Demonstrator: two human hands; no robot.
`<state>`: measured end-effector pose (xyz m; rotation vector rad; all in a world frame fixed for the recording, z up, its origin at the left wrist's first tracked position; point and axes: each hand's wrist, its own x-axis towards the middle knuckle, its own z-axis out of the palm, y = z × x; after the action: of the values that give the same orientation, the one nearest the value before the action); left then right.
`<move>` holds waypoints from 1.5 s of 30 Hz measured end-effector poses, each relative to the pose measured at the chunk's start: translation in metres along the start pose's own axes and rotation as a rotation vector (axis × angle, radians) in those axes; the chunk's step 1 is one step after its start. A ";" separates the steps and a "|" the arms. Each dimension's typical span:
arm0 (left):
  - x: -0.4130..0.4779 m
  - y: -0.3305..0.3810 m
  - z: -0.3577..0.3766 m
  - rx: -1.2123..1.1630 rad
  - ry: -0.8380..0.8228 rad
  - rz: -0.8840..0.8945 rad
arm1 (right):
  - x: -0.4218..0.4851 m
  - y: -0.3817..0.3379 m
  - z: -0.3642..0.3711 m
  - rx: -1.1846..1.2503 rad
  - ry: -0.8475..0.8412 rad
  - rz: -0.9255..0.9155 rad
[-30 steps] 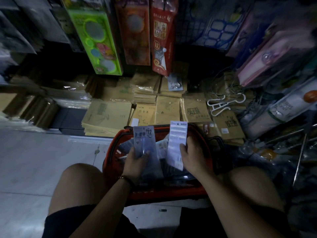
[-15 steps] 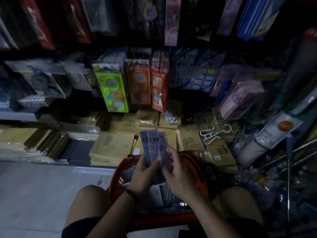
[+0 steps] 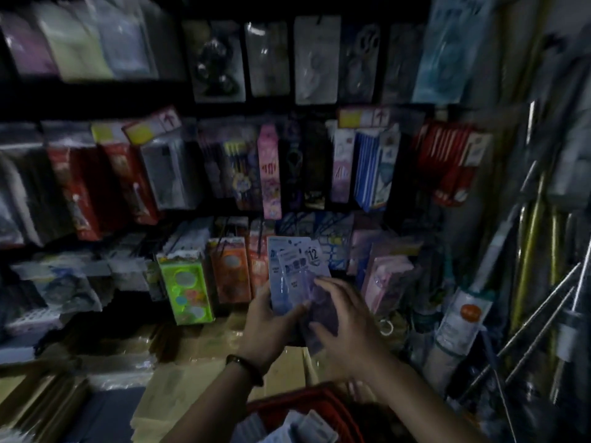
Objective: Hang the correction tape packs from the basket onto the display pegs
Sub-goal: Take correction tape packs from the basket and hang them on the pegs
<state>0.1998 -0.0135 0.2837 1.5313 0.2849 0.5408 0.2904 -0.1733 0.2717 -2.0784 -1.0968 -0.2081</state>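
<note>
While the left hand (image 3: pixel 268 327) grips tape packs (image 3: pixel 289 266), hung packages (image 3: pixel 271 174) crowd behind.

We see the correction tape packs (image 3: pixel 295 270) in the left hand (image 3: pixel 271 327) as pale blue and lavender, with a dark "12" on a white patch. Well left of that hand is a lime-green pack (image 3: pixel 187 289) with pale round spots, and nearer it an orange pack (image 3: pixel 228 270) with a grey oval. Above the hands are a pink strip pack (image 3: pixel 270 171) and a blue-and-white striped pack (image 3: pixel 371 167). Right of the right hand (image 3: pixel 345 324) is a soft pink pack (image 3: pixel 387 282). Below the hands, the basket (image 3: pixel 319 401) is red and the envelopes (image 3: pixel 192 372) are tan.
</note>
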 end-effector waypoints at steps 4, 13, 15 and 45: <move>0.036 0.059 0.024 -0.037 -0.053 0.096 | 0.039 -0.007 -0.063 -0.096 0.003 -0.079; 0.112 0.169 0.063 -0.082 -0.167 0.186 | 0.120 -0.006 -0.190 -0.227 0.287 -0.032; 0.128 0.191 0.072 -0.050 -0.136 0.253 | 0.139 -0.004 -0.219 -0.273 0.356 -0.030; 0.203 0.264 0.138 0.048 -0.086 0.373 | 0.262 0.026 -0.352 -0.510 0.645 0.035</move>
<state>0.4013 -0.0439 0.5810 1.6601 -0.0585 0.7614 0.5403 -0.2584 0.6233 -2.2019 -0.6433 -1.1512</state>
